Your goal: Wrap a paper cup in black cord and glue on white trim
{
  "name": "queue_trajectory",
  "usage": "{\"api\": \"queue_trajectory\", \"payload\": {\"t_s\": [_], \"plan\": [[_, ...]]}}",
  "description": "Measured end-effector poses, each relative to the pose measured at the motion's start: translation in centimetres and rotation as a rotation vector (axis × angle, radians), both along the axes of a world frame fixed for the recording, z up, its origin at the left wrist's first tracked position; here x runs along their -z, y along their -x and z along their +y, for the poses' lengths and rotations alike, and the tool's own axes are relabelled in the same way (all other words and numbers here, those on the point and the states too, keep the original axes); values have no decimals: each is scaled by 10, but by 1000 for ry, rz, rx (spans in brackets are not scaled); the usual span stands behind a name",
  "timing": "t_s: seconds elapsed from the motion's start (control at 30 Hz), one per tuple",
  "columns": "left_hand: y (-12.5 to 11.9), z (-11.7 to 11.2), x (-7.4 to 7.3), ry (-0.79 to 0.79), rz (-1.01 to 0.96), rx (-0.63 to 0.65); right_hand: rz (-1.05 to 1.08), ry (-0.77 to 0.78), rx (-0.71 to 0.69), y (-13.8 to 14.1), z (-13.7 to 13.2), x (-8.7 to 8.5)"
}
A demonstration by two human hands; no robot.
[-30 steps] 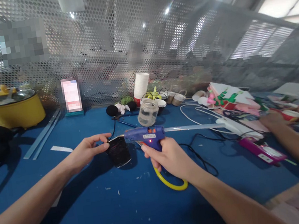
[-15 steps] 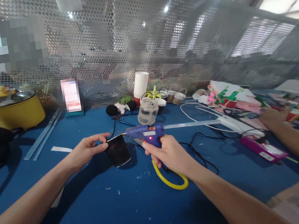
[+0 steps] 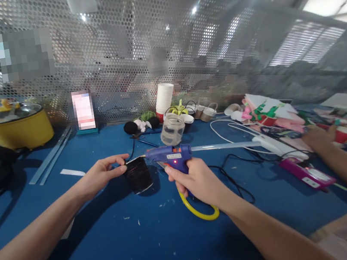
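My right hand [image 3: 197,182] is wrapped round the grip of a blue hot glue gun [image 3: 171,153] with a lit red lamp and a clear glue stick [image 3: 224,146] jutting out behind. The gun's nozzle points left at the top rim of a small black cup [image 3: 137,175] that stands tilted on the blue table [image 3: 138,244]. My left hand [image 3: 103,174] pinches the cup's left rim between thumb and fingers. A yellow ring [image 3: 198,209] lies under my right wrist.
A clear jar [image 3: 172,129], a stack of white cups [image 3: 164,98] and craft scraps sit behind. A yellow pot [image 3: 10,126] stands far left. Another person's arm [image 3: 345,165] reaches in at right beside a pink box [image 3: 307,173], cables and coloured paper [image 3: 269,113].
Almost nothing: the glue gun and my right hand have shifted very slightly; the other person's hand at right has moved a little.
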State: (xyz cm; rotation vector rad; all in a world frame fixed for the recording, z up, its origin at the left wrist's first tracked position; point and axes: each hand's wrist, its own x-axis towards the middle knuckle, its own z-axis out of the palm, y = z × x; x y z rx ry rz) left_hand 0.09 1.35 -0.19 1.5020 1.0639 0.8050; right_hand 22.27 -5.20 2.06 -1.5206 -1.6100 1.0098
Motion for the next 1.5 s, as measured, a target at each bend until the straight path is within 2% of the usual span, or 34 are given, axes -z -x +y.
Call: {"api": "queue_trajectory", "payload": {"t_s": [0.43,0.77,0.87,1.03,1.17,1.27,1.4,1.5], "plan": [[-3,-4,-1,-7,0,1,-9,45,29,9,-8,-2],[7,4,1,-15,26,39,-5,9,3,-4,2,0],[8,5,2,-9,33,37,47,30,-1,-5,5,1],[7,4,1,-14,33,41,265,71,-9,-14,13,0],[5,0,-3,-43,63,44,390,-7,176,-30,33,-10],[3,-3,-8,-94,104,69,342,-65,352,-42,62,-21],[2,-5,-11,-202,180,108,287,8,372,-51,106,-30],[2,-6,-12,-265,230,128,243,112,351,-54,128,-32]]}}
